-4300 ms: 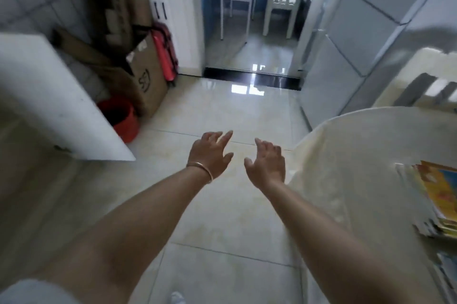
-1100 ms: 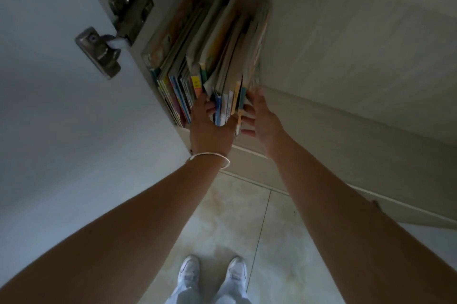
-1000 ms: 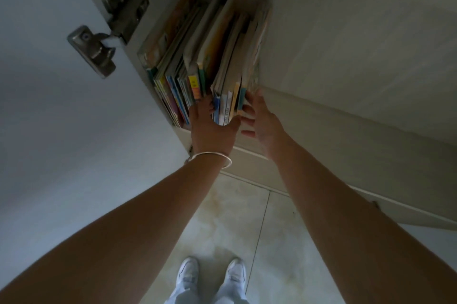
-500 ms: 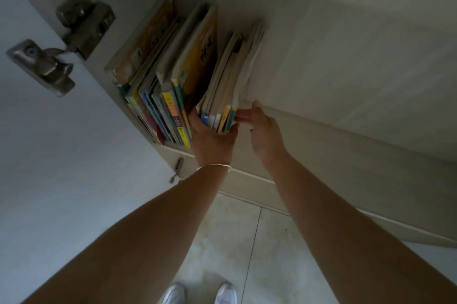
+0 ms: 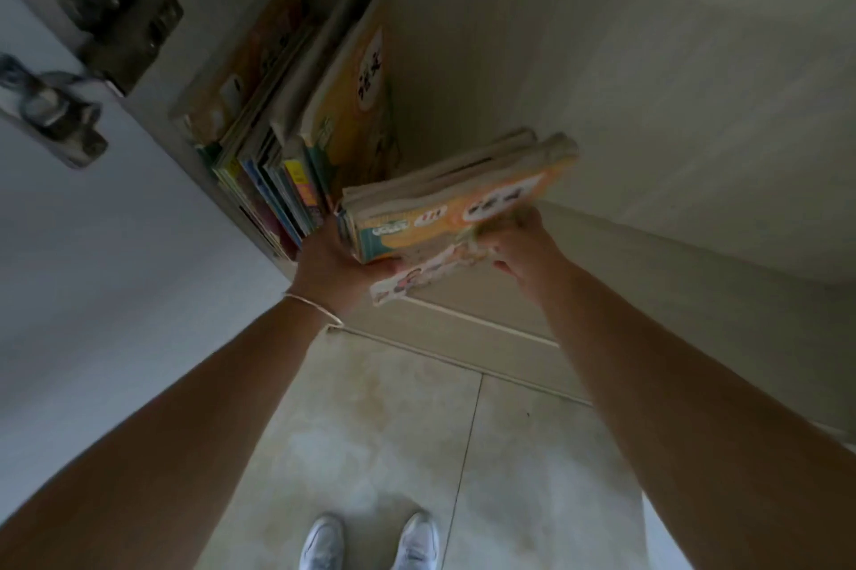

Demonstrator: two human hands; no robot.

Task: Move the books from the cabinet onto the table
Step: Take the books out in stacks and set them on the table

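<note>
A bundle of several thin books (image 5: 444,203) with an orange and teal cover lies tipped flat, held between both hands at the cabinet's front edge. My left hand (image 5: 333,268) grips the spine end from below. My right hand (image 5: 519,240) holds the other end, with a loose colourful sheet hanging under it. The remaining books (image 5: 296,124) stand upright against the left wall of the cabinet shelf (image 5: 579,106). The table is out of view.
The open white cabinet door (image 5: 102,273) with its metal hinge (image 5: 92,59) stands close on the left. The cabinet's lower front panel (image 5: 648,291) runs across the right. Below are pale floor tiles (image 5: 393,430) and my white shoes (image 5: 370,541).
The right-hand group of books has been split from the row, pulled out of the cabinet and tipped flat between both hands. The other books stay upright in the cabinet.
</note>
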